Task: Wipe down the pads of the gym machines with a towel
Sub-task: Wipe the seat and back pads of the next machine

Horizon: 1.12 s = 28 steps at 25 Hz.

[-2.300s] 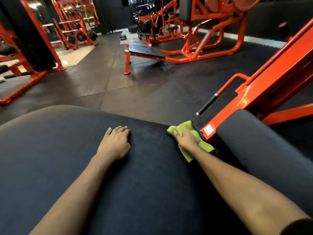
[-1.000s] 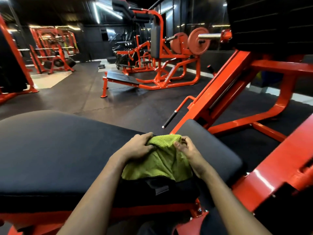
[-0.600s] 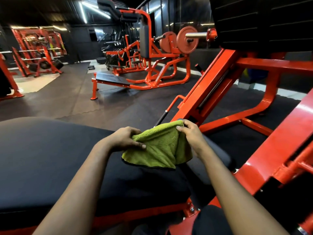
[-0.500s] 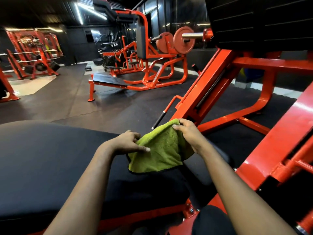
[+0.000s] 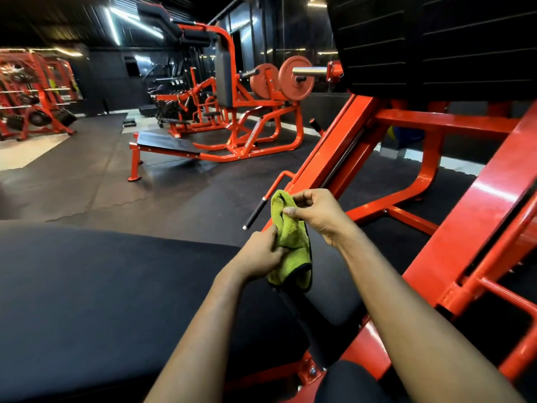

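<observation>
My left hand covers part of the towel, so I can't see that edge. The big black pad runs off the left and bottom edges, and the far racks are too small to make out.

The lime-green microfibre towel, dark-edged, hangs bunched and vertical, lifted clear above the broad black seat pad, which lies flat and matte beneath it.

your hands hold the towel above the pad, left hand below, right hand above. the handle bar lies just behind the towel, the rail to its right, the bench far behind.
</observation>
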Available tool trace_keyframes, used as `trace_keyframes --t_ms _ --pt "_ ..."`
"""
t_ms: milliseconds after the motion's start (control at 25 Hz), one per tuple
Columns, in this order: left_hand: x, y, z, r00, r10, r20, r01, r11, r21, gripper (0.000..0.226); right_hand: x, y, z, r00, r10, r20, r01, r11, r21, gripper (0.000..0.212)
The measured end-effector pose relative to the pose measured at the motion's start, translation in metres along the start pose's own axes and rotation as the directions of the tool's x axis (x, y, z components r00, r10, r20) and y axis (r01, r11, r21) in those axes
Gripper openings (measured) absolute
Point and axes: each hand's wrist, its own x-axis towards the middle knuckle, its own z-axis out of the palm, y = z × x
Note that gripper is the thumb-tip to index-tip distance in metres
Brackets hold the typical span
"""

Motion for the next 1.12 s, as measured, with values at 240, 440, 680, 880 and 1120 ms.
trace_keyframes --t_ms 240,440,680,880,1120 --pt "0.014 -0.021 -0.047 0.996 -0.063 -0.06 0.07 0.99 0.124 0.026 0.02 0.022 -0.037 0.979 0.137 -0.152 -0.187 0.899 -0.396 0.022" --pt "0.022 -0.021 -0.094 0.983 -0.011 -0.185 0.046 0.982 0.185 0.027 0.026 0.033 -0.045 0.984 0.08 -0.161 -0.155 0.831 -0.534 0.017" --pt "0.023 -0.015 -0.145 0.999 -0.031 -0.03 0.041 0.89 0.454 0.042 0.018 0.044 -0.067 0.981 -0.064 0.181 0.179 0.643 -0.745 0.008" --pt "0.029 -0.015 -0.155 0.995 -0.097 -0.02 0.096 0.899 0.427 0.017 0.015 0.051 -0.069 0.959 0.066 0.275 0.205 0.505 -0.838 0.037" --pt "0.034 -0.031 -0.162 0.932 0.066 -0.357 0.105 0.892 0.439 0.004 0.0 0.066 -0.07 0.983 -0.147 0.107 0.182 0.812 -0.555 0.052"
